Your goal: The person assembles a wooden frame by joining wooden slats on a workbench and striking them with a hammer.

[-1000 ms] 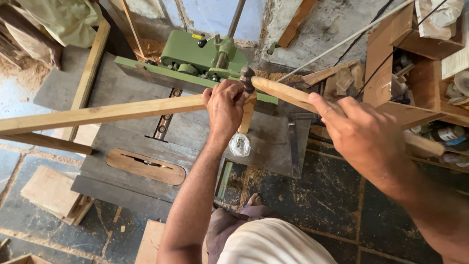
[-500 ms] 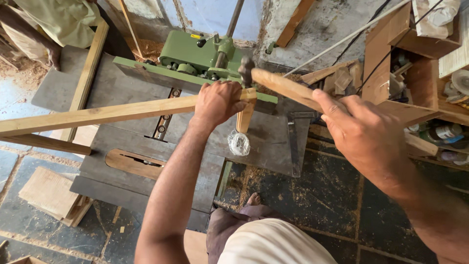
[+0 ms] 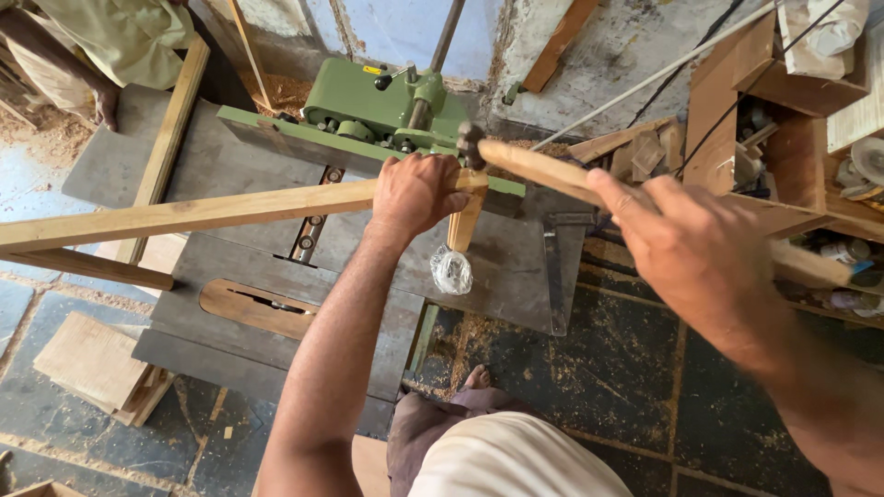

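Above the grey saw table (image 3: 516,267), the left hand (image 3: 416,191) is clenched around a long wooden rail (image 3: 184,216), which runs out of view at left. Its fingers hide the joint with a short upright piece (image 3: 463,224). The right hand (image 3: 704,248) grasps a hammer (image 3: 543,170) by the handle; the handle's end is covered by the hand. The hammer head (image 3: 470,143) sits just beside the left hand and is partly obscured.
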